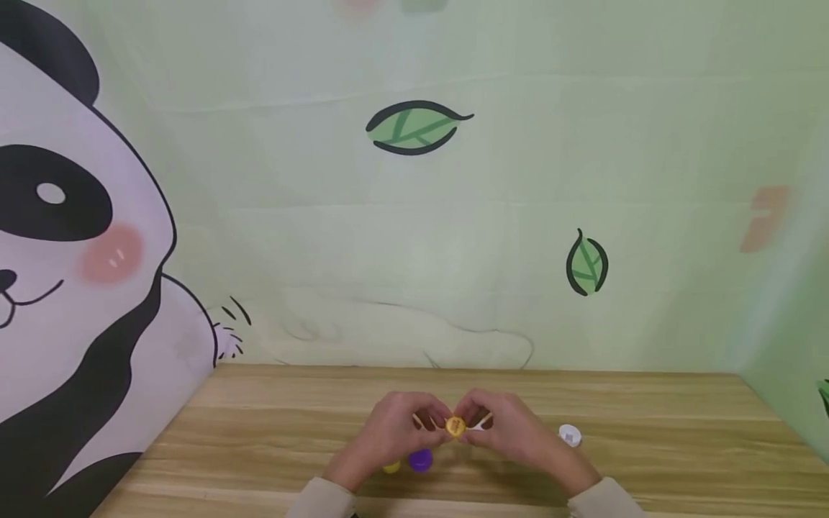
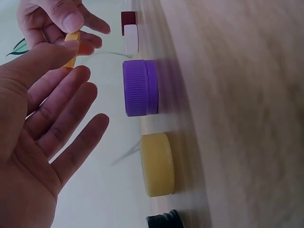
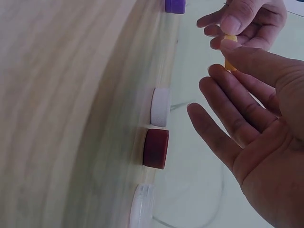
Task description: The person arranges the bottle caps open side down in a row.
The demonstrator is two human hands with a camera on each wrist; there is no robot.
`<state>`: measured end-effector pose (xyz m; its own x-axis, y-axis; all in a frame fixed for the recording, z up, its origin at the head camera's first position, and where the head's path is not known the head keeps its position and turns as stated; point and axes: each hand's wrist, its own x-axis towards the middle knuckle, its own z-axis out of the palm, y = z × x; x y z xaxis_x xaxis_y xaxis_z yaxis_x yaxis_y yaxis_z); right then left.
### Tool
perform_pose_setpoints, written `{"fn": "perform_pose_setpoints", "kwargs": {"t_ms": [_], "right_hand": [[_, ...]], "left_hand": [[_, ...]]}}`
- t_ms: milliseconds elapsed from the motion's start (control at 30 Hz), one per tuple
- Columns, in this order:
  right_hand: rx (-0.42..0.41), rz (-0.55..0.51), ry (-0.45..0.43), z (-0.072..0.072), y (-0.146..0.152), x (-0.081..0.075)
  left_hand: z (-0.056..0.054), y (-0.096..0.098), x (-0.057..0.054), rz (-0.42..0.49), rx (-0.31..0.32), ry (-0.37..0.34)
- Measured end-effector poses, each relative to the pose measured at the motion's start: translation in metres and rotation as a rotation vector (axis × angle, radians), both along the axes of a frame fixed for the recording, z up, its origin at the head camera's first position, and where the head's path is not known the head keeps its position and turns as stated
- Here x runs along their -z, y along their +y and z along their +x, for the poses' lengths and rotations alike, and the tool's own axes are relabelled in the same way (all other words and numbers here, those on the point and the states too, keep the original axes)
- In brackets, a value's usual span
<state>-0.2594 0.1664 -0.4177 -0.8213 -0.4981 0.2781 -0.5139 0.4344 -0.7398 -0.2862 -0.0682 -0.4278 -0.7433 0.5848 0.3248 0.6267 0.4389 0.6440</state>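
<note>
A small orange cap (image 1: 455, 426) is held up above the wooden table (image 1: 699, 446), between the two hands. It is pinched at one side by thumb and fingers of the left hand (image 1: 404, 426) and at the other by those of the right hand (image 1: 508, 428). The mark on its face is too small to be read, and in both wrist views it is seen edge-on, partly covered by a thumb. The remaining fingers of each hand are spread, uncurled.

On the table, a purple cap (image 2: 140, 88) is shown near the left hand; in the right wrist view it is cut off by the top edge. Beside it stands a yellow cap (image 2: 158, 165), mostly hidden by the left wrist in the head view. A black cap (image 2: 165, 220) is cut off by the lower edge of the left wrist view.

Toward the right, a white cap (image 3: 160, 108) and a dark red cap (image 3: 156, 148) are set close together, and a translucent cap (image 3: 142, 207) is cropped at the bottom. Which of the pale caps is seen past the right forearm in the head view cannot be told for certain. Both sleeves (image 1: 320, 500) are cut off below, and the panda (image 1: 136, 201) on the backdrop is cropped at the left.
</note>
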Motion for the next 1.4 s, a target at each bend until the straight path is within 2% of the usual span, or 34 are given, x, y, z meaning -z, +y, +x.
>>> {"fn": "perform_pose_setpoints", "kwargs": {"t_ms": [267, 533, 767, 933, 1133, 1300, 1400], "right_hand": [[-0.018, 0.03, -0.006, 0.001, 0.002, 0.003], [-0.059, -0.008, -0.008, 0.001, -0.002, 0.01], [-0.051, 0.03, -0.042, 0.003, -0.004, 0.015], [-0.06, 0.038, -0.063, 0.004, -0.004, 0.016], [-0.067, 0.067, -0.083, 0.009, -0.01, 0.018], [-0.06, 0.083, -0.069, 0.011, -0.011, 0.016], [-0.052, 0.093, -0.061, 0.01, -0.01, 0.014]], "left_hand": [[0.0, 0.002, 0.001, -0.059, 0.002, -0.021], [0.003, 0.001, 0.0, -0.119, -0.01, -0.051], [0.005, 0.001, 0.002, -0.188, -0.006, -0.036], [0.004, 0.002, 0.004, -0.202, 0.022, -0.033], [0.007, -0.002, 0.008, -0.188, 0.073, -0.102], [0.007, -0.002, 0.009, -0.181, 0.083, -0.128], [0.006, 0.0, 0.006, -0.183, 0.084, -0.118]]}}
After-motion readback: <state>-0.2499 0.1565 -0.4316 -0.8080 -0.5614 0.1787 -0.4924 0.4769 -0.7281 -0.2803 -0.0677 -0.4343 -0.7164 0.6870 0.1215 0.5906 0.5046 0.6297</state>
